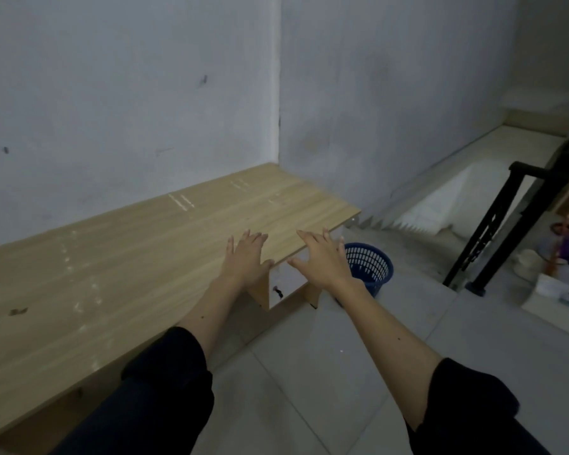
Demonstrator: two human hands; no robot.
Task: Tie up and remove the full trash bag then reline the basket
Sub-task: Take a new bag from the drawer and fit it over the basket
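A blue slatted plastic basket stands on the tiled floor past the right end of a long wooden bench. No bag shows in or around it from here. My left hand is stretched out flat with spread fingers over the bench's right front edge and holds nothing. My right hand reaches forward with straight, spread fingers, in front of the basket's left side, and is empty too. Its wrist hides part of the basket.
The bench runs along a white wall into a corner. A black metal stair railing rises at the right, with steps beyond. Small containers and a white box sit on the floor at the far right.
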